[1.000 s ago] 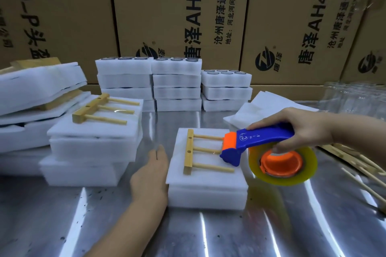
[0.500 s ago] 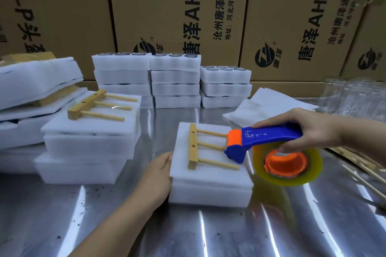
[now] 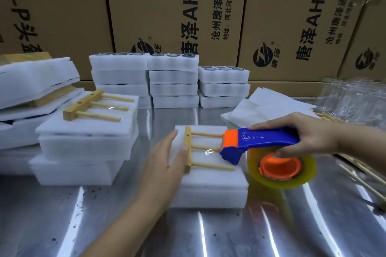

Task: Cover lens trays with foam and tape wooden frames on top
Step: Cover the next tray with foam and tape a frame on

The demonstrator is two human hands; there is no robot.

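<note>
A foam-covered lens tray (image 3: 211, 189) lies at the centre of the metal table (image 3: 292, 231). On its foam top rests a wooden frame (image 3: 189, 148) with three dowels pointing right. My left hand (image 3: 165, 165) lies flat on the tray's left side, fingers spread, thumb touching the frame's bar. My right hand (image 3: 302, 133) grips a blue and orange tape dispenser (image 3: 259, 144) with a yellowish tape roll (image 3: 282, 170). The dispenser's orange head sits over the ends of the dowels.
To the left stands a stack of foam trays (image 3: 83, 144) with a taped wooden frame (image 3: 92, 105) on top. More lens tray stacks (image 3: 173, 81) line the back in front of cardboard boxes (image 3: 167, 6). Loose foam sheets (image 3: 267, 106) and spare wooden frames (image 3: 363, 175) lie at right.
My left hand slid from beside the tray up onto its left edge against the frame. The tape dispenser stayed over the dowel ends on the right.
</note>
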